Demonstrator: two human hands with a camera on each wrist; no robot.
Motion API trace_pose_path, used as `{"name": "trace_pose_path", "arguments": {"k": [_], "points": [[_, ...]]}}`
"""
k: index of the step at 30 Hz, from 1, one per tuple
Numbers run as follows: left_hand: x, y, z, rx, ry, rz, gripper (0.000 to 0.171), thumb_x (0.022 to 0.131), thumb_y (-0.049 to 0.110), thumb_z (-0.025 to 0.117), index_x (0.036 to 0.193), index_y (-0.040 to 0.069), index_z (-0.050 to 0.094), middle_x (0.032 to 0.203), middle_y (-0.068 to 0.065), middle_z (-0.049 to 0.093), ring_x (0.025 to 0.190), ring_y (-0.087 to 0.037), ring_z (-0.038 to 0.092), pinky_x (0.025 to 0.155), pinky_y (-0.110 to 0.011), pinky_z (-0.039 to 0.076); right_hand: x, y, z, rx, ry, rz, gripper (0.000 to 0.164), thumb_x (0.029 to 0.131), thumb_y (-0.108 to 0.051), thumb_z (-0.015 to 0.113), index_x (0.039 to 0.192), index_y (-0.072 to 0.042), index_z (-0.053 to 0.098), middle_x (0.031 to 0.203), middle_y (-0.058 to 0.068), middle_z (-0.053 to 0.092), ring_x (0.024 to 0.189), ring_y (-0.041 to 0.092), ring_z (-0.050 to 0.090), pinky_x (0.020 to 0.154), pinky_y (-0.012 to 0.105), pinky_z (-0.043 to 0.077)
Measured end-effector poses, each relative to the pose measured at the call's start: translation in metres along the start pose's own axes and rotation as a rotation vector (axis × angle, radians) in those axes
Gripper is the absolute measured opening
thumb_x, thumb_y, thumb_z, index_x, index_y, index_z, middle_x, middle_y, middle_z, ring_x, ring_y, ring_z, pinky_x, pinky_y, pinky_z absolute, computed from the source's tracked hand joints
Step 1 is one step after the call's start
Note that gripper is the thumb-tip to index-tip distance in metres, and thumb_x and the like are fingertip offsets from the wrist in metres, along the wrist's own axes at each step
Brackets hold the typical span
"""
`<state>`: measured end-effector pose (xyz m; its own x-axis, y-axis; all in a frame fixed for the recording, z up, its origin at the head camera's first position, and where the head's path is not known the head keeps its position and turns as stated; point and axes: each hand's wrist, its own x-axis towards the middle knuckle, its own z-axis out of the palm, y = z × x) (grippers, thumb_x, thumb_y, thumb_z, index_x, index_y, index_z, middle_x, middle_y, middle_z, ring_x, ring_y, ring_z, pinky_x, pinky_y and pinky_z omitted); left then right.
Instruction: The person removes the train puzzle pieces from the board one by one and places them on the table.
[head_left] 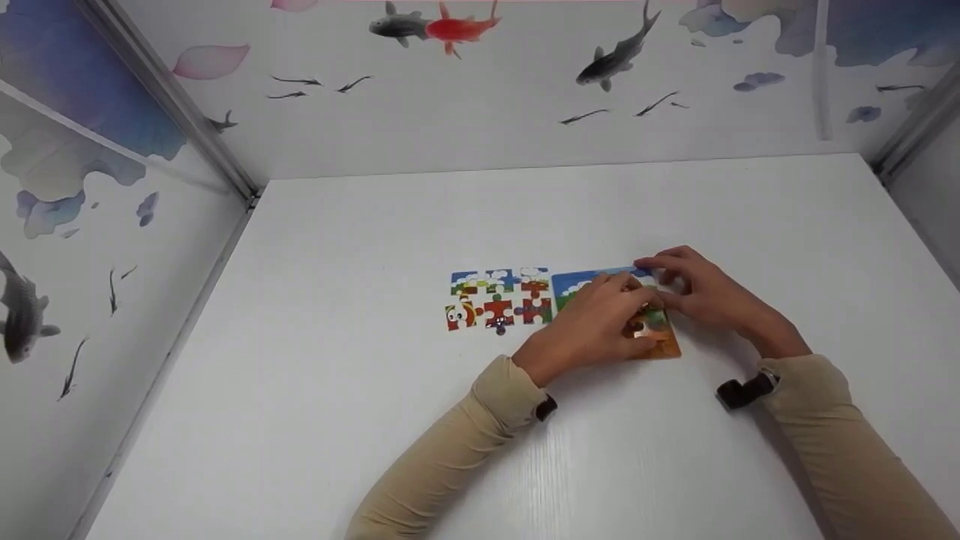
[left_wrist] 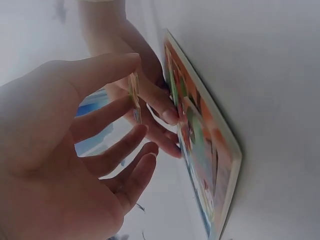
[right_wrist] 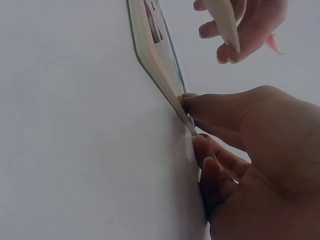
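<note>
A jigsaw puzzle board (head_left: pixel 667 349) with a colourful cartoon picture lies flat on the white table, partly hidden under both hands. Above it is my left hand (head_left: pixel 592 322), pinching a small puzzle piece (left_wrist: pixel 135 95) between thumb and forefinger. The piece's pale back (right_wrist: pixel 225 22) shows in the right wrist view. At the board's far right corner, my right hand (head_left: pixel 705 292) grips the edge, its thumb (right_wrist: pixel 215 107) on the upper face and other fingers curled against the side. Some of the board's inside is hidden by the left hand.
Left of the board, several loose puzzle pieces (head_left: pixel 499 310) lie picture side up in two rows. The white table (head_left: pixel 337 390) is bounded by a wall panel (head_left: pixel 510 112) with painted fish at the back and another at the left.
</note>
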<state>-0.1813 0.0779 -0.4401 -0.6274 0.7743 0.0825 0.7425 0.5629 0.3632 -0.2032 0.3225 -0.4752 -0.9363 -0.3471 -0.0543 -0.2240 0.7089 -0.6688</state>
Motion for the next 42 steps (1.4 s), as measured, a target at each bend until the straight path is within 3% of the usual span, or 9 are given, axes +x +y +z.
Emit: {"name": "trace_pose_path", "arguments": {"k": [2, 7, 9, 13, 20, 31, 42], "points": [[-0.001, -0.002, -0.003, -0.010, 0.011, 0.007, 0.048, 0.104, 0.040, 0.074, 0.148, 0.023, 0.066, 0.142, 0.002, 0.066, 0.133, -0.015, 0.058, 0.125, -0.033, 0.040, 0.001, 0.001, 0.000, -0.005, 0.002, -0.003, 0.053, 0.104, -0.020, 0.075, 0.155, -0.013, 0.060, 0.149, 0.017, 0.053, 0.123, 0.031, 0.056, 0.091, 0.028, 0.043], [-0.004, -0.008, -0.007, 0.012, 0.068, 0.020, 0.048, 0.104, 0.045, 0.073, 0.145, 0.022, 0.066, 0.141, 0.005, 0.069, 0.126, -0.015, 0.060, 0.117, -0.031, 0.047, 0.002, 0.001, 0.002, -0.029, 0.006, -0.011, 0.050, 0.106, -0.017, 0.072, 0.154, -0.013, 0.060, 0.147, 0.017, 0.053, 0.121, 0.031, 0.057, 0.092, 0.033, 0.045], [-0.006, -0.011, -0.008, 0.026, 0.095, 0.024, 0.048, 0.104, 0.049, 0.071, 0.143, 0.021, 0.066, 0.139, 0.005, 0.070, 0.123, -0.015, 0.060, 0.108, -0.030, 0.051, 0.003, 0.001, 0.002, -0.032, 0.003, -0.006, 0.050, 0.106, -0.016, 0.071, 0.155, -0.014, 0.060, 0.147, 0.017, 0.053, 0.121, 0.031, 0.057, 0.093, 0.035, 0.046], [-0.012, -0.016, -0.010, 0.020, 0.129, 0.019, 0.045, 0.104, 0.050, 0.070, 0.139, 0.022, 0.068, 0.136, 0.006, 0.071, 0.124, -0.015, 0.060, 0.108, -0.033, 0.052, 0.002, 0.002, 0.002, -0.023, -0.006, 0.010, 0.051, 0.106, -0.020, 0.072, 0.155, -0.016, 0.060, 0.148, 0.016, 0.052, 0.122, 0.030, 0.055, 0.094, 0.036, 0.046], [-0.022, -0.024, -0.019, -0.026, 0.127, -0.026, 0.045, 0.102, 0.046, 0.075, 0.140, 0.024, 0.068, 0.140, 0.005, 0.069, 0.132, -0.016, 0.057, 0.116, -0.037, 0.048, 0.001, 0.002, 0.002, -0.016, -0.006, 0.028, 0.051, 0.106, -0.024, 0.072, 0.155, -0.017, 0.060, 0.148, 0.016, 0.052, 0.122, 0.029, 0.053, 0.094, 0.032, 0.046], [-0.041, -0.034, -0.024, -0.044, 0.127, -0.039, 0.043, 0.103, 0.045, 0.075, 0.140, 0.023, 0.071, 0.139, 0.002, 0.069, 0.127, -0.017, 0.059, 0.114, -0.039, 0.051, 0.002, 0.000, 0.002, 0.011, -0.015, 0.064, 0.051, 0.107, -0.026, 0.072, 0.156, -0.020, 0.060, 0.152, 0.015, 0.048, 0.127, 0.032, 0.051, 0.100, 0.044, 0.046], [-0.056, -0.038, -0.033, -0.060, 0.121, -0.047, 0.044, 0.101, 0.043, 0.078, 0.139, 0.023, 0.072, 0.139, 0.002, 0.069, 0.131, -0.018, 0.059, 0.116, -0.040, 0.050, 0.001, 0.000, 0.002, 0.022, -0.014, 0.072, 0.051, 0.107, -0.029, 0.071, 0.156, -0.020, 0.060, 0.152, 0.014, 0.049, 0.124, 0.029, 0.050, 0.093, 0.033, 0.044]]}}
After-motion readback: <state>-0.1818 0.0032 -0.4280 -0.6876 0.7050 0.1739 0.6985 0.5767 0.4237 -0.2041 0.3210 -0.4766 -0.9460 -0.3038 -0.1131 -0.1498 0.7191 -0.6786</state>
